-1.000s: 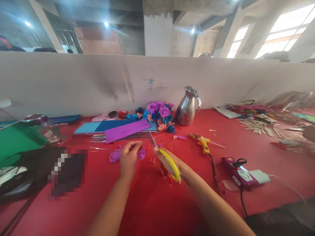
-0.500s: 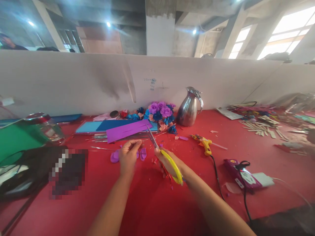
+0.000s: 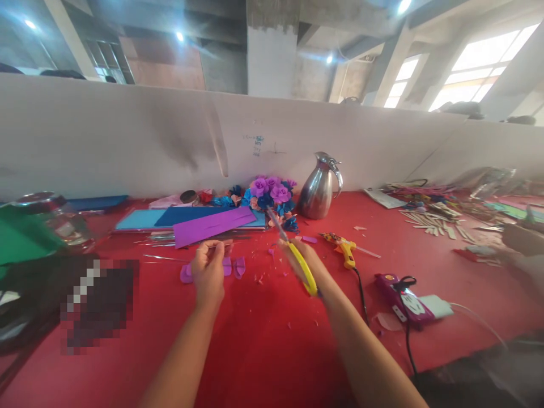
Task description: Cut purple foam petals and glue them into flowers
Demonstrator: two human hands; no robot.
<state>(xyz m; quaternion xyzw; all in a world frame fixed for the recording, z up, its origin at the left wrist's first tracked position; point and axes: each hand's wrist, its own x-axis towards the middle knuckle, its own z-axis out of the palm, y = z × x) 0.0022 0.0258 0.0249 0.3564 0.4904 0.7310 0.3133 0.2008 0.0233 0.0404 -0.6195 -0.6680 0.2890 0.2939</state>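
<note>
My right hand (image 3: 304, 258) grips a pair of scissors with a yellow handle (image 3: 303, 267), its blades pointing up and away over the table; motion blurs them a little. My left hand (image 3: 208, 266) is closed in a pinch, and what sits between the fingertips is too small to make out. Beneath and beside it lie cut purple pieces (image 3: 239, 267). Just beyond, a purple sheet (image 3: 212, 228) rests on top of light and dark blue sheets (image 3: 140, 219). Purple, blue and pink paper-like flowers (image 3: 272, 192) are bunched behind the scissors.
A steel jug (image 3: 317, 190) stands by the white partition. To the right are a yellow glue gun (image 3: 348, 254), a purple power strip (image 3: 403, 300) with cords, and wooden sticks (image 3: 429, 221). Another person's hand (image 3: 522, 238) shows at the right edge. A glass jar (image 3: 63, 221) stands left.
My right hand has moved the scissors to the right, away from the left hand and the purple sheet. The left hand keeps its pinch. The whole view has shifted slightly.
</note>
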